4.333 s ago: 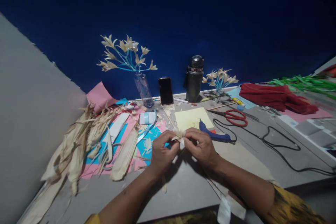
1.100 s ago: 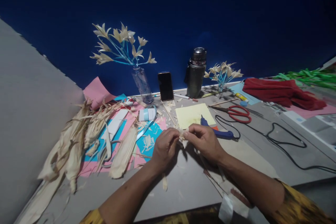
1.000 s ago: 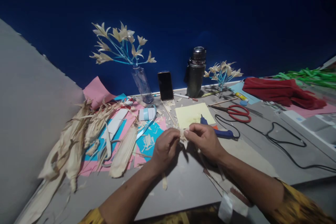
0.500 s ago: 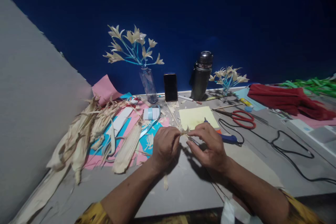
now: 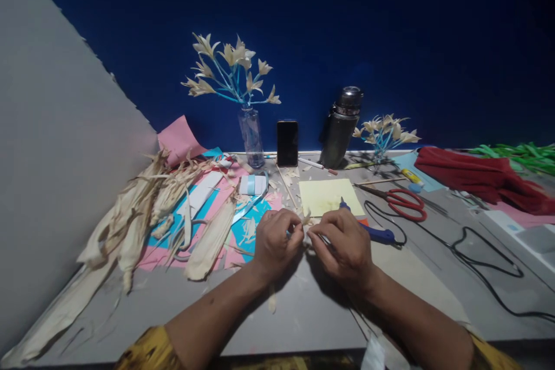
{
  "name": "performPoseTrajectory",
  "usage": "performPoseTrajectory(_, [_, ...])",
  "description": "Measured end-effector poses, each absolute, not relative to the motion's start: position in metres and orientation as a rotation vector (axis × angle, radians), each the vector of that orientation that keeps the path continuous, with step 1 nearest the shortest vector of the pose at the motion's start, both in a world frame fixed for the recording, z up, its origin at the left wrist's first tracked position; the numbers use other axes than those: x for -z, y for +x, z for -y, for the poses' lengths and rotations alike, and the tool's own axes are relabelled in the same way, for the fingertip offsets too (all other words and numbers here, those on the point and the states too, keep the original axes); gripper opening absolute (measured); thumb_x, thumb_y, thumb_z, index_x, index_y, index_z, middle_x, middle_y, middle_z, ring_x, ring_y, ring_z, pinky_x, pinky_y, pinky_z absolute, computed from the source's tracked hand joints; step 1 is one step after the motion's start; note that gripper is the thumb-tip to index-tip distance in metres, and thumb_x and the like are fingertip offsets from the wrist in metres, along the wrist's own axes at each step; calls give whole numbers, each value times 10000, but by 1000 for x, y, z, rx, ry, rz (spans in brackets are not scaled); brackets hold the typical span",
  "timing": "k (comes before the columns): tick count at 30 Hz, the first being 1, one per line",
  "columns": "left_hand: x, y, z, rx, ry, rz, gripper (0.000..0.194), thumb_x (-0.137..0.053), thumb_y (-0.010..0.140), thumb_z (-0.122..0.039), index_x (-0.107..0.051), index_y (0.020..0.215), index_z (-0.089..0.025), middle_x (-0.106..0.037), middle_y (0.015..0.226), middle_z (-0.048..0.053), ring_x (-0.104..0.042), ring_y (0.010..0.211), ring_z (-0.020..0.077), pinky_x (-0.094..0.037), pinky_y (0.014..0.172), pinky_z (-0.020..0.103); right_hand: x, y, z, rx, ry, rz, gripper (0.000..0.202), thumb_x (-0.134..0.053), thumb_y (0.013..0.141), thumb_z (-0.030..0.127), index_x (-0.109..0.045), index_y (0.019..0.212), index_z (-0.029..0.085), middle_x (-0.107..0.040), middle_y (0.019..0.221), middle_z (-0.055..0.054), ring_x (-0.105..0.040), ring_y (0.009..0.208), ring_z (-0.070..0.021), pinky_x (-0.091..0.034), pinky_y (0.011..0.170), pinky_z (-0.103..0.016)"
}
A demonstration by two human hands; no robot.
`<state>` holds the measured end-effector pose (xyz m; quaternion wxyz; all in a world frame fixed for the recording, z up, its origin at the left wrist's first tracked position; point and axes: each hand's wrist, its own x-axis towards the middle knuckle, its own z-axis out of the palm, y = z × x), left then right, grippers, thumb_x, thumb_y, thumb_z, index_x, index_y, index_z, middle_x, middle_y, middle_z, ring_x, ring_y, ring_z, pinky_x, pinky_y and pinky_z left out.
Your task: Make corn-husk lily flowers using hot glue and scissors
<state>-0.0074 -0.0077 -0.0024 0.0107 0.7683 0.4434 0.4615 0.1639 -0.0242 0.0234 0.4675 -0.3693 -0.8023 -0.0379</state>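
Observation:
Between my fingertips is a small pale corn husk flower (image 5: 307, 220), partly hidden by my fingers. My left hand (image 5: 278, 244) is closed in a pinch at its left side. From the right, my right hand (image 5: 346, 247) meets it with thumb and forefinger pressed together. Just beyond my hands lies a yellow paper sheet (image 5: 330, 193). A blue glue gun (image 5: 381, 235) rests partly behind my right hand. Beside my left hand, husk scraps are strewn over blue paper (image 5: 245, 240) and pink paper.
Dried corn husks (image 5: 139, 225) are heaped at left. At the back stand a clear vase (image 5: 250, 139) of husk flowers, a phone (image 5: 287, 143) and a dark flask (image 5: 341, 130). Red-handled scissors (image 5: 407, 206), a black cord (image 5: 472, 269) and a red cloth (image 5: 481, 176) lie at right.
My right forefinger and thumb, apart earlier, have come together at the flower. My left fingers have shifted slightly around it. The whole view has turned a little.

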Motion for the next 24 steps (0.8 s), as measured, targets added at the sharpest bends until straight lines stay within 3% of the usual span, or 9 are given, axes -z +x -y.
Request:
performPoseTrajectory(7, [3,-3,10,-1329,1988,-1435,96,-541,727,-129,-540,673,-209,-587,635,-14,-548,618,153,-411,613,281,-21,162,26,63,-875,1956,97,-625,865,91,-645,825,177,-580,763,-53,-511,724,-191,-414,638,-322])
performPoseTrajectory(14, [-8,-4,10,-1356,1829,-1424,133,-532,737,-144,-511,622,-207,-553,610,-33,-512,581,128,-406,587,254,-25,172,20,-34,-868,1771,106,-625,877,84,-630,921,180,-620,811,-58,-551,735,-182,-455,653,-316])
performPoseTrajectory(24, [4,-23,-5,-1447,2178,-1352,117,-550,867,-192,-600,762,-204,-693,773,37,-635,731,183,-483,691,305,-26,184,8,-85,-1057,1764,140,-594,891,121,-617,773,194,-629,666,0,-508,564,-124,-396,571,-265])
